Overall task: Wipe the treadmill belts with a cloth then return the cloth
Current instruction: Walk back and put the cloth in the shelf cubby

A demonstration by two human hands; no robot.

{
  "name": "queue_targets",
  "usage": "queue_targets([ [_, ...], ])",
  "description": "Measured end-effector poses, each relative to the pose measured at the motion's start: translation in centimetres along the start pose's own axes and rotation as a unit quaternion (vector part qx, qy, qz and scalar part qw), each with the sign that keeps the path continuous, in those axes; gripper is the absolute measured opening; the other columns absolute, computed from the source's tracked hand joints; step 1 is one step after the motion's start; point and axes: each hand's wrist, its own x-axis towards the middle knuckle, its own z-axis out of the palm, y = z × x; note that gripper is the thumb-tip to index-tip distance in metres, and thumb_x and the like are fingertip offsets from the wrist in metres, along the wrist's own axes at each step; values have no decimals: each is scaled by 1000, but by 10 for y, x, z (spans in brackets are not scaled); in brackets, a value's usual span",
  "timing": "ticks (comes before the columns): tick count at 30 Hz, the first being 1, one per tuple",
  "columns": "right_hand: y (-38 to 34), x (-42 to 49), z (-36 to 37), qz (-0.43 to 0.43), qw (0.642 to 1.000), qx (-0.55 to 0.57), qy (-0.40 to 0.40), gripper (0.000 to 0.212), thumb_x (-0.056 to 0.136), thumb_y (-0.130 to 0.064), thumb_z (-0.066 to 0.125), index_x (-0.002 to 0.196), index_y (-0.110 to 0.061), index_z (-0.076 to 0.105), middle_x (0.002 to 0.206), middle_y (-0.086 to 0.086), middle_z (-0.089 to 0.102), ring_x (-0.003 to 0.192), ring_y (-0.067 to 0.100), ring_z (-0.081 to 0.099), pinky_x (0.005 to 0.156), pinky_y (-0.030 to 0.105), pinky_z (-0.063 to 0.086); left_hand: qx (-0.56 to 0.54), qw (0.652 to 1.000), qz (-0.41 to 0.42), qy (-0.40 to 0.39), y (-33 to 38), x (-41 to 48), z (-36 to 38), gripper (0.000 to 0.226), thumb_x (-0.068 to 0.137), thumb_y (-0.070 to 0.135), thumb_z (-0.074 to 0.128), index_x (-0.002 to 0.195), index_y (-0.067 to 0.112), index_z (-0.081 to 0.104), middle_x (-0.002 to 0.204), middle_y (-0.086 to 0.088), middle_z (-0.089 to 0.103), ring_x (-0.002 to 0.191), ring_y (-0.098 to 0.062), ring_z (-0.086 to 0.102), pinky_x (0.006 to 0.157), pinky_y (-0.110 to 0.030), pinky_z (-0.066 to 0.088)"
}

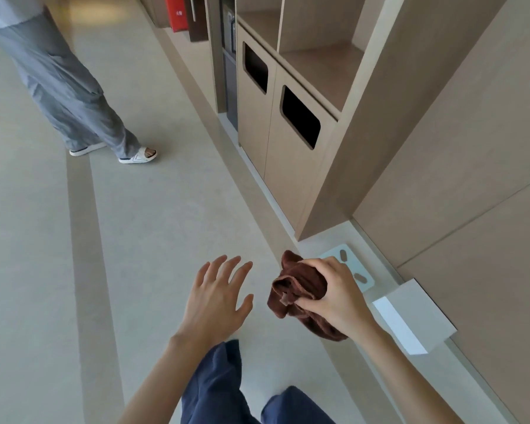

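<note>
The right hand (334, 296) is gripping a bunched brown cloth (300, 286) at about 5 o'clock from the centre of the view. Its fingers are curling tightly round the wad, with the thumb pressing in from below. Folds of cloth are spilling out to the hand's 9 o'clock and hanging beneath the wrist.

The left hand (218, 298) is hovering at 6 o'clock, palm down, and is holding nothing. Its fingers (227, 267) are spreading loosely and pointing toward 12 o'clock. It is sitting just beside the cloth without touching it.

Dark blue trouser legs (214, 384) are showing under both forearms at the bottom edge, above a pale grey floor (74, 270) with darker stripes running away toward 12 o'clock.

At 4 o'clock, a pale blue bathroom scale (354, 260) is lying on the floor, partly hidden by the right hand. A white box (410, 319) is resting near it against the wooden wall panelling.

At 1 o'clock, a wooden cabinet (291, 166) is showing two doors, each with a dark rounded opening (300, 116), with open shelves (325, 62) above.

At 10 o'clock, another person in grey trousers (65, 87) and white sandals (138, 156) is standing on the floor.

At 12 o'clock, a red object (176, 12) is sitting against the wall units; what it is cannot be told.
</note>
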Motion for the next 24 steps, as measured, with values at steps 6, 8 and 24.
queue_targets([
  [6, -35, 91, 18, 27, 998, 4, 50, 55, 64, -42, 79, 114, -39, 56, 105, -13, 50, 102, 11, 44, 82, 26, 40, 18, 999, 36, -3, -80, 84, -31, 54, 86, 40, 58, 135, 20, 49, 137, -6, 51, 130, -32, 43, 107, -48, 32],
  [8, -52, 120, 21, 36, 997, 4, 69, 55, 64, -42, 78, 114, -40, 55, 104, -16, 49, 103, 11, 44, 83, 27, 40, 22, 998, 53, -7, -106, 112, -45, 55, 87, 41, 56, 137, 21, 47, 139, -5, 49, 132, -31, 40, 108, -47, 30],
  [24, -68, 277, 43, 108, 989, -12, 104, 57, 67, -36, 79, 119, -33, 56, 109, -7, 53, 103, 14, 47, 80, 23, 45, 39, 988, 142, -42, -190, 277, -56, 53, 80, 38, 67, 128, 18, 57, 129, -7, 58, 122, -33, 52, 100, -49, 41],
])
